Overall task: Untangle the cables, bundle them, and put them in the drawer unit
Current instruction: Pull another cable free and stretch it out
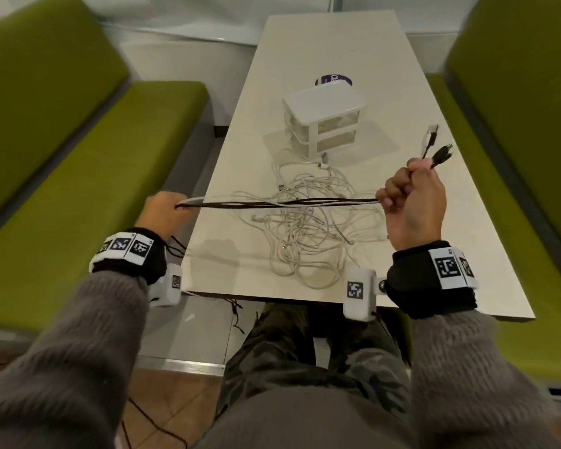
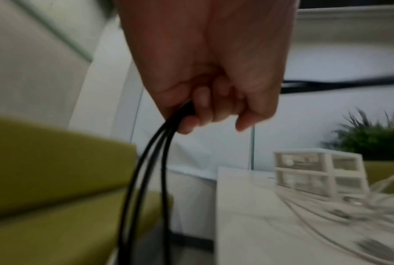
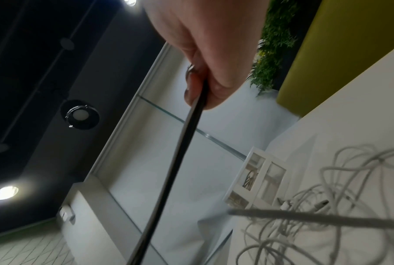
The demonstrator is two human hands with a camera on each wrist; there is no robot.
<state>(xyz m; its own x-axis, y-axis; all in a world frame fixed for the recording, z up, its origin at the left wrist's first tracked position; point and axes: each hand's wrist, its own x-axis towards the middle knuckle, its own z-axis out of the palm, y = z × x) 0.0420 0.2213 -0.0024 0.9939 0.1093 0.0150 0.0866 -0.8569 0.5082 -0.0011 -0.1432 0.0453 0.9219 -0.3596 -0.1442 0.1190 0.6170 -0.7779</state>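
Currently I'm stretching the black cable taut, left hand and right hand both gripping it. White cables lying tangled on the table; bundling and stowing in the drawer unit are pending.

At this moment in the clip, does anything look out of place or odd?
Yes. Thin black cable strands hang off the table's near left edge toward the floor, below the left hand. A heap of tangled white cables sprawls in front of the drawer unit. Both hands hold a taut black bundle; right hand.
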